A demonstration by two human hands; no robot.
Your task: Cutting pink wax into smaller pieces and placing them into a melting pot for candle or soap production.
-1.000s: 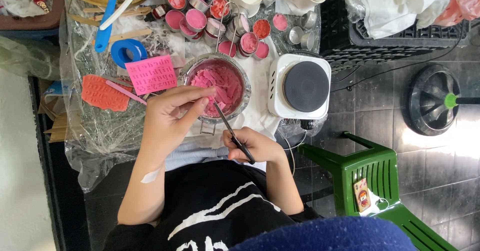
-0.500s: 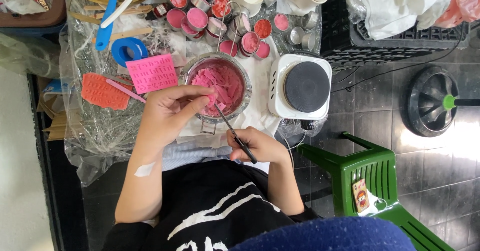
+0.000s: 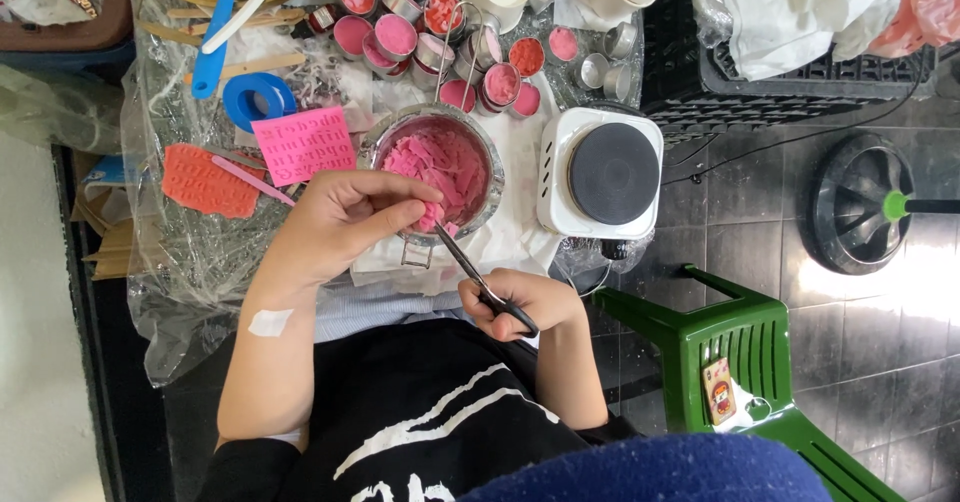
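The right hand [image 3: 520,302] grips scissors [image 3: 480,280], blades angled up toward a pink piece [image 3: 432,214] pinched in the curled left hand [image 3: 350,217] at the rim of the metal bowl [image 3: 432,162]. A pink embossed card [image 3: 303,144] lies just beyond. Since before, both hands have barely shifted.
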